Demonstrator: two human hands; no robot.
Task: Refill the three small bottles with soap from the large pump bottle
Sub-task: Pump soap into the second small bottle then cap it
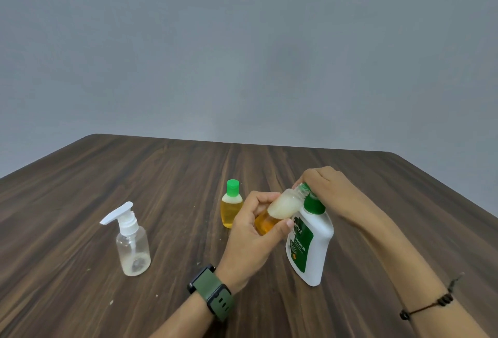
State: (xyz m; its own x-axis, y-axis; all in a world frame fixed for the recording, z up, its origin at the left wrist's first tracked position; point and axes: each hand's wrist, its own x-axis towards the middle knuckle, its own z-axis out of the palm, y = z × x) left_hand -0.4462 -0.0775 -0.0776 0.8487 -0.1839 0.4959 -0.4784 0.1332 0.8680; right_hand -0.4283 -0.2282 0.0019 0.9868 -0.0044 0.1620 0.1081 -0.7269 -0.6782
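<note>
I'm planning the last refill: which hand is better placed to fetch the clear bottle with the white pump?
Probably the left hand: the clear pump bottle stands on its side of the table. It first has to put down the small bottle it holds; the right hand is on the large bottle's pump.

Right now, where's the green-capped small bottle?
The green-capped bottle stands upright on the table, centre of the head view, just behind the left hand and right of the clear pump bottle.

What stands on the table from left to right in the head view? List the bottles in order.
Clear pump bottle → green-capped small bottle → tilted small bottle gripped by the left hand → large white soap bottle, its pump top under the right hand.
</note>
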